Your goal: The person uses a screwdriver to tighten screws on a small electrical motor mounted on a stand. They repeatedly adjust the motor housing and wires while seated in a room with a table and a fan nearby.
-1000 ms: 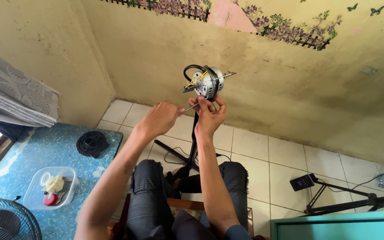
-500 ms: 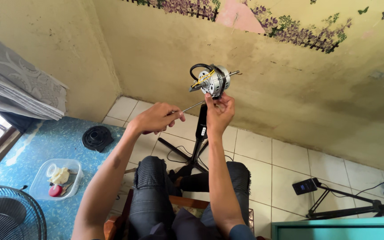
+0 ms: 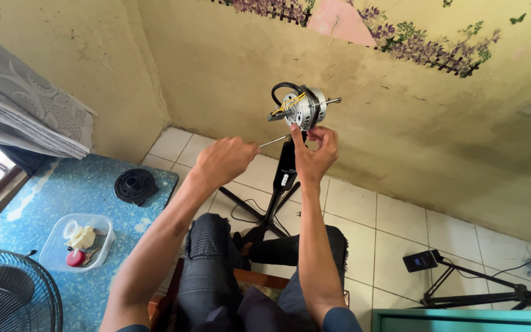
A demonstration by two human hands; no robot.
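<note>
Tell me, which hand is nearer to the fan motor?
Right. The right hand is just below the fan motor, fingertips almost touching it; the left hand is lower and further left, holding a screwdriver.

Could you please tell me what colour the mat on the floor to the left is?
The mat is blue, mottled paler; head view.

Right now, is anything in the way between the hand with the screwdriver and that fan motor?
Nothing visible. The left hand holds the screwdriver, whose tip reaches the fan motor; the right hand pinches just beneath it.

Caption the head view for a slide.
Seated person's left hand holds a screwdriver to a bare fan motor on its stand; right hand steadies underneath.
</note>
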